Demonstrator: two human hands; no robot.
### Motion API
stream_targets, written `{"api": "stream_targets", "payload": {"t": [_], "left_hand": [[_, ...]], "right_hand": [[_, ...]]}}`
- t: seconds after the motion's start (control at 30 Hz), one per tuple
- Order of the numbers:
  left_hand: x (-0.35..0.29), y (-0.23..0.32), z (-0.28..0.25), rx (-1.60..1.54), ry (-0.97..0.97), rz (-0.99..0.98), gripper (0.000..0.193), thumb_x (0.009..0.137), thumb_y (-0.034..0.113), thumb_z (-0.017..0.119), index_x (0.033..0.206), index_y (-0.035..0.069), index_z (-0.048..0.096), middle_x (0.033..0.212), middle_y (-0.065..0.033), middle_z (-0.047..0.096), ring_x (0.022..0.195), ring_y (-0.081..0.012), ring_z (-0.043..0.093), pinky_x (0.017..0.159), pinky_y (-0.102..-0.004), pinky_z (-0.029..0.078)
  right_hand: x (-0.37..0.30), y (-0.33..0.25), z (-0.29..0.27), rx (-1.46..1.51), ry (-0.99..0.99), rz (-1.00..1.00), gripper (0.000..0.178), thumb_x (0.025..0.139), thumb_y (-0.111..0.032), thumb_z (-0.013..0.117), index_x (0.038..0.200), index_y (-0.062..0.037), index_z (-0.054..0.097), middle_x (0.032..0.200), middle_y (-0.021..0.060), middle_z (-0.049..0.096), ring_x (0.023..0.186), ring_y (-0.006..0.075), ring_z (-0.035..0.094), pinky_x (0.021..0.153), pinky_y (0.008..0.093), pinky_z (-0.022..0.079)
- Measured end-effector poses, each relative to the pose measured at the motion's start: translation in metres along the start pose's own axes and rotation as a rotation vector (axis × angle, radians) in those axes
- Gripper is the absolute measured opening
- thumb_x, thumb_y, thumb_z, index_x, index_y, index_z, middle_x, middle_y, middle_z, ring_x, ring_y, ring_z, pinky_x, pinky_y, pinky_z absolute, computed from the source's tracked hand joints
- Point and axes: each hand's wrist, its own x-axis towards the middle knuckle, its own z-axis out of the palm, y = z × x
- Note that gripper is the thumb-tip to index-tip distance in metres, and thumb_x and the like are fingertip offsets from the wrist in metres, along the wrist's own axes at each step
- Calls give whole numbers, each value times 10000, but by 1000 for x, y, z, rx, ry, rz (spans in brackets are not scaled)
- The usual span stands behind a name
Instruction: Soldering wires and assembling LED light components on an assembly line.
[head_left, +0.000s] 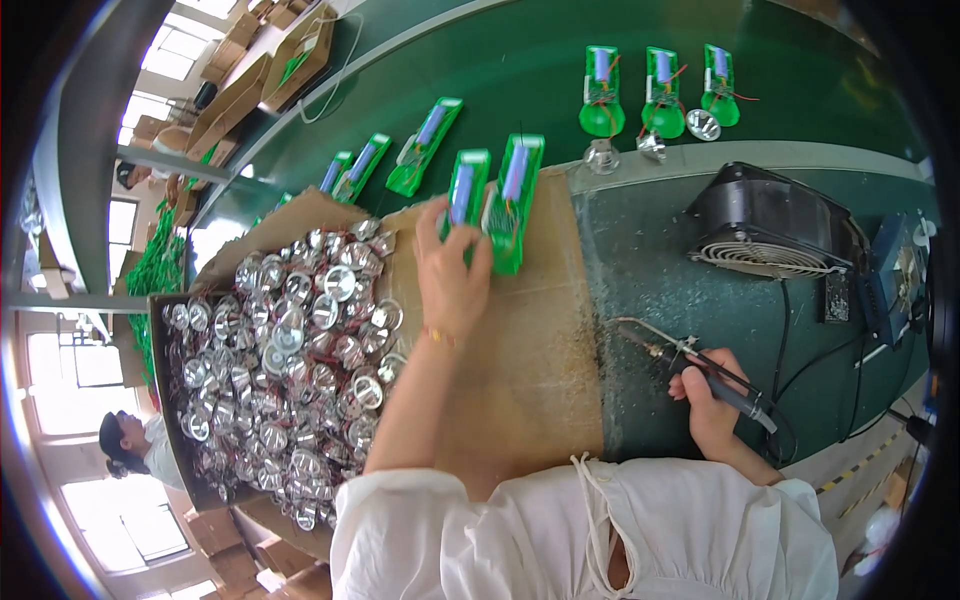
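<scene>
My left hand (450,275) reaches forward and grips a green plastic half-shell with a blue cell inside (465,195), lying on a sheet of brown cardboard (540,350). A second green shell with a blue cell (515,200) lies right beside it, touching my fingers. My right hand (710,400) rests at the right on the green bench and holds a black soldering iron (690,365), its tip pointing left toward the cardboard edge.
A cardboard box full of shiny silver reflector cups (290,360) stands to the left. More green shells (420,145) lie on the green conveyor belt (520,70), with three others (660,90) and loose reflectors (650,145) farther back. A black fan unit (770,220) sits right.
</scene>
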Motion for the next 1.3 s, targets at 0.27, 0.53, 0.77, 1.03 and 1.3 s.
{"api": "stream_targets", "payload": {"t": [0.27, 0.53, 0.77, 1.03, 1.3], "left_hand": [[-132, 55, -57, 59, -59, -176, 82, 711, 136, 645, 770, 80, 648, 1353, -238, 340, 1225, -391, 331, 1008, -444, 229], [-125, -6, -110, 748, 414, -380, 277, 665, 245, 703, 889, 111, 610, 939, -86, 499, 932, -295, 466, 808, -428, 329], [-124, -32, -122, 771, 270, -392, 107, 694, 210, 689, 690, 107, 658, 811, -38, 548, 851, -246, 495, 770, -400, 344], [-151, 40, -114, -687, 329, -311, 180, 732, -69, 570, 599, 13, 481, 878, -106, 638, 796, -166, 577, 720, -301, 449], [-163, 74, -62, -587, -183, -659, 152, 839, 127, 615, 910, -5, 638, 722, -86, 642, 653, -109, 595, 593, -234, 459]], "right_hand": [[-4, 4, 5, -45, 20, -134, 171, 844, -125, 577, 921, 15, 517, 682, 94, 584, 554, 123, 558, 514, 223, 461], [-14, 3, 12, -59, -9, -160, 176, 840, -120, 581, 924, 22, 520, 675, 95, 584, 552, 125, 558, 515, 223, 461], [-31, -3, 15, -44, -74, -125, 165, 831, -96, 593, 911, 22, 510, 691, 96, 596, 571, 118, 569, 540, 233, 487], [-36, -8, 17, -22, -140, -111, 178, 828, -103, 604, 914, 22, 511, 713, 104, 603, 586, 118, 577, 560, 242, 505], [-38, -16, 40, -35, -287, -110, 154, 833, -77, 598, 897, 23, 501, 722, 107, 606, 624, 117, 574, 571, 253, 483]]}}
